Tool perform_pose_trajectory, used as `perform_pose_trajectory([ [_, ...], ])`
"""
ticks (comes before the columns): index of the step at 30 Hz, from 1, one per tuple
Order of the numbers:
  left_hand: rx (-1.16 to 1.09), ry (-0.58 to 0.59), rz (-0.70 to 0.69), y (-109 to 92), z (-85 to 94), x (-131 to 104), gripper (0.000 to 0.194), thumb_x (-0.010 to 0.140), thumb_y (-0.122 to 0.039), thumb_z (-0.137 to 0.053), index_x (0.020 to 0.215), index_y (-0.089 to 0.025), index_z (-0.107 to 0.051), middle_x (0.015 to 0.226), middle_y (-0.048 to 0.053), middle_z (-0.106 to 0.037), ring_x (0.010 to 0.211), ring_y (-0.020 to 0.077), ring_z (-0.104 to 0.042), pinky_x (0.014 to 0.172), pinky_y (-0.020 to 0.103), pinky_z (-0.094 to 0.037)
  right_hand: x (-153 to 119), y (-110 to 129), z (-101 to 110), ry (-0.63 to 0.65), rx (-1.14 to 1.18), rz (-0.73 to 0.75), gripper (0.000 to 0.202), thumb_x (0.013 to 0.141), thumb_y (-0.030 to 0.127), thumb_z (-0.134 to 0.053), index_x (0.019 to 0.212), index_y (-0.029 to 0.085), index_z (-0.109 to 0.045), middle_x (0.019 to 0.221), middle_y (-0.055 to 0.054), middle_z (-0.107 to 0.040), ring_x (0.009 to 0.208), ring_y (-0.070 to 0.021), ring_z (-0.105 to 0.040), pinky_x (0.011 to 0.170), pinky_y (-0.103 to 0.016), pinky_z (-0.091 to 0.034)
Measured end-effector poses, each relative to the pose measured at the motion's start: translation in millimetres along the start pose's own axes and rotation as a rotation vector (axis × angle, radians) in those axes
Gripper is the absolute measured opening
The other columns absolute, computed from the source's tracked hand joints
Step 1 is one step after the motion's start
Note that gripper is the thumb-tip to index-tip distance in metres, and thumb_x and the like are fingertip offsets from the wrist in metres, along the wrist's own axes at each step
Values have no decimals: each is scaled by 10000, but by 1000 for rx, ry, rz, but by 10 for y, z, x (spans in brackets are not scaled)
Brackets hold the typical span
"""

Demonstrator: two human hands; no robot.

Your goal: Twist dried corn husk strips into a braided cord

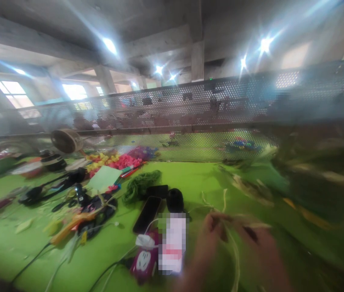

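Note:
My left hand (210, 227) and my right hand (252, 233) are close together over the front right of the green table. Both are smeared by motion, but their fingers look closed. Between them run pale straw-like strands (235, 259); two thin ends stick up above my left hand and a longer length hangs down. A pale piece pokes out to the right, past my right hand. Just left of my hands lie a pixelated, pale rectangular object (173, 243), a purple power socket (143, 261), a dark phone (148, 214) and a round black spool (174, 200).
Green yarn (143, 183) lies behind the phone. Further left are an orange glue gun (73, 227), a pale green card (104, 178), pink and yellow pieces (126, 162) and cables. A perforated metal screen (184, 146) borders the back; leafy dried material (251, 188) lies right.

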State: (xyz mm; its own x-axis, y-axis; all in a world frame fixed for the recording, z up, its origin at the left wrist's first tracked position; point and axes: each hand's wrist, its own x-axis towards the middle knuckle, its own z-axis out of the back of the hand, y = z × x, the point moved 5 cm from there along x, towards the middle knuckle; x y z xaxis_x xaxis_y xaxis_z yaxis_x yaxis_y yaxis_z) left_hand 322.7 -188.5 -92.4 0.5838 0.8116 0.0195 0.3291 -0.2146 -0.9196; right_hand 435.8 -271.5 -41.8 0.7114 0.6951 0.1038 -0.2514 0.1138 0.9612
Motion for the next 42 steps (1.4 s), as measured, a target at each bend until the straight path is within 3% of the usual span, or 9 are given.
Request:
perform_pose_trajectory([
  [6, -135, -17, 25, 19, -11, 6, 284, 812, -387, -702, 985, -168, -650, 890, 52, -629, 713, 121, -522, 671, 251, -378, -56, -129, -158, 134, 191, -168, 281, 663, 508, -729, 710, 231, -753, 681, -52, -747, 707, -266, -677, 570, -321, -506],
  [11, -204, -19, 51, -42, -60, 2, 363, 748, -453, -754, 941, -167, -642, 864, 57, -635, 735, 145, -553, 706, 279, -414, -8, -197, -219, 195, 206, -216, 323, 628, 554, -731, 624, 231, -733, 594, -47, -705, 568, -220, -618, 510, -306, -464],
  [16, -143, -73, 47, -123, -17, -9, 325, 767, -439, -735, 940, -178, -648, 846, 49, -633, 752, 153, -554, 728, 289, -428, 1, -259, -236, 306, 26, -162, 426, 661, 592, -676, 486, 205, -648, 530, -22, -655, 524, -176, -575, 510, -267, -423],
  [19, -103, -92, 18, -173, 6, -10, 292, 784, -421, -723, 934, -181, -652, 829, 46, -626, 781, 159, -551, 758, 294, -421, -54, -264, -256, 362, -41, -46, 364, 716, 525, -653, 535, 211, -671, 537, -4, -669, 514, -174, -587, 492, -253, -411],
  [22, -63, -88, 3, -195, 12, -7, 284, 798, -422, -708, 942, -184, -654, 811, 41, -620, 767, 156, -542, 755, 293, -410, -102, -261, -251, 331, -149, 86, 216, 729, 450, -665, 711, 244, -729, 631, 3, -721, 547, -181, -622, 519, -254, -447],
  [26, -60, -46, -11, -212, -14, -14, 317, 782, -425, -719, 975, -184, -646, 833, 36, -616, 781, 159, -544, 752, 286, -404, -111, -253, -206, 241, -268, 234, 252, 757, 437, -665, 955, 294, -727, 879, -26, -762, 628, -186, -660, 611, -280, -515],
  [31, -75, 64, -43, -157, -52, 1, 311, 830, -401, -668, 1037, -175, -616, 899, 51, -614, 814, 161, -551, 747, 274, -407, -103, -95, -109, 191, -189, 396, 234, 810, 434, -586, 896, 307, -764, 972, -69, -745, 836, -233, -692, 693, -301, -546],
  [35, -72, 120, -31, -56, -49, 32, 325, 857, -385, -639, 1103, -181, -579, 933, 55, -617, 791, 150, -560, 714, 266, -406, -54, 40, 12, 85, -137, 371, 292, 793, 501, -572, 653, 298, -728, 876, -82, -739, 815, -258, -683, 710, -327, -550],
  [42, -29, 177, -24, -72, -76, 5, 439, 864, -441, -630, 1214, -194, -532, 820, 38, -613, 736, 152, -567, 695, 282, -416, 43, -49, 84, 85, -125, 203, 263, 761, 504, -616, 813, 281, -747, 836, -65, -752, 760, -258, -678, 651, -317, -518],
])
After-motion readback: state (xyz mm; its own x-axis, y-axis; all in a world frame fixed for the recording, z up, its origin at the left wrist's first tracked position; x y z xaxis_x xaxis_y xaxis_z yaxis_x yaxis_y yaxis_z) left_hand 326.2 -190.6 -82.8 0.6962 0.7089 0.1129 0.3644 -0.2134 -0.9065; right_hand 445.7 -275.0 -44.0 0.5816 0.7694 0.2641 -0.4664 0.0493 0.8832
